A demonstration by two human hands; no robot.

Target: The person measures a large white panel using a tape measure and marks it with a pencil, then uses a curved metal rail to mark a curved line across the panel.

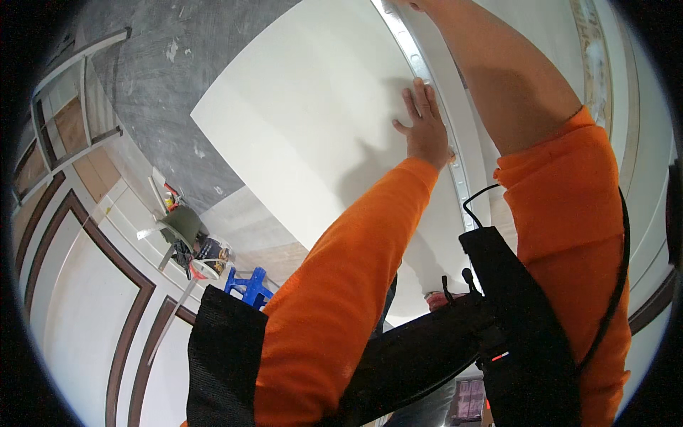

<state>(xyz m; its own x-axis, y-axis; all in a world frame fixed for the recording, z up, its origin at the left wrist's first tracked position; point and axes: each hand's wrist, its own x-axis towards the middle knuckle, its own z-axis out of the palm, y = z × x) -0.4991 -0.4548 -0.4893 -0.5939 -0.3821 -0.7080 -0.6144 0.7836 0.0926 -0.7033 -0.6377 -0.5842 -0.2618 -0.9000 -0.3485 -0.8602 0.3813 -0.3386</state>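
A large white board lies before me, its corner pointing left. My left hand rests on it with the fingers spread, the fingertips against a long silver metal strip. That strip runs along the board's right side, from the top edge of the view down toward my body, and has a row of small marks or holes. My right arm reaches forward across the strip's far side. Only a bit of my right hand shows at the top edge, near the strip's far end; its fingers are mostly cut off.
At left stand a blue plastic stool, a dark green bucket with tools, and a black can. A metal ladder-like frame is farther left. White panels with brown trim line the lower left. Black straps cross my front.
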